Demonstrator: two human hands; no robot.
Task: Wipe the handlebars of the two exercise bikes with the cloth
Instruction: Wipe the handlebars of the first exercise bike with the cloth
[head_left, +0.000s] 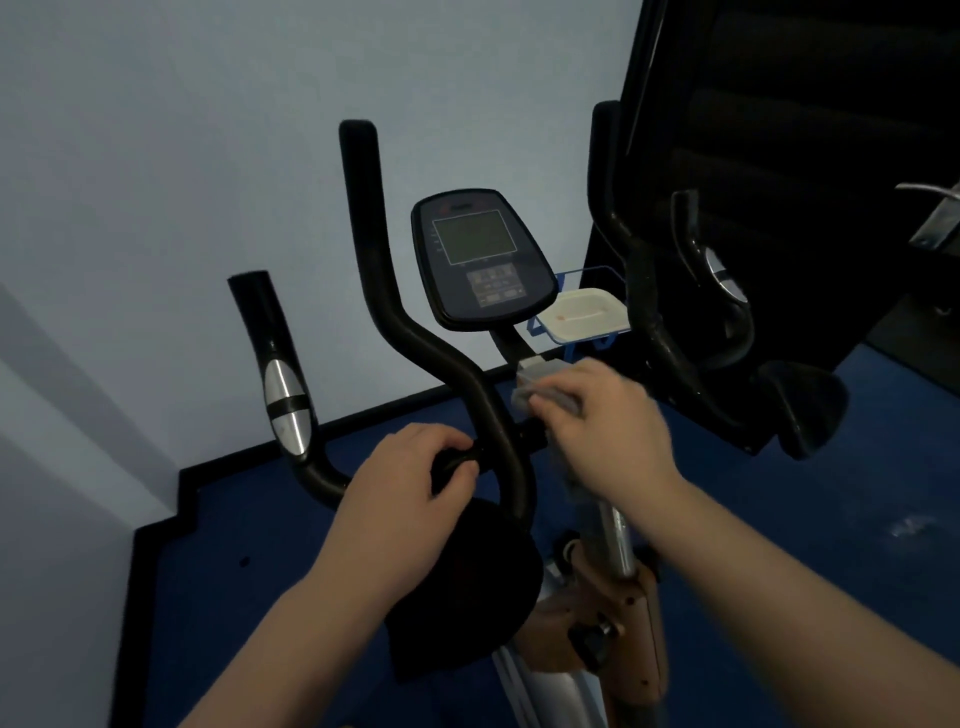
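One exercise bike stands right in front of me, with black curved handlebars (387, 312) and a dark console (480, 257) between them. My left hand (410, 478) grips the black crossbar at the centre of the handlebars. My right hand (605, 426) is closed on a pale grey cloth (535, 389) and presses it against the stem just right of the crossbar; it is motion-blurred. The left grip has a silver sensor pad (283, 410). The right handlebar (639, 291) rises beside a dark panel. A second bike is not clearly visible.
A pale wall is close ahead, with black skirting above the blue floor (779, 519). A blue wire basket holding a white tray (584, 314) sits behind the console. The bike's frame and orange housing (613, 613) stand below my hands. A door handle (935, 208) is at right.
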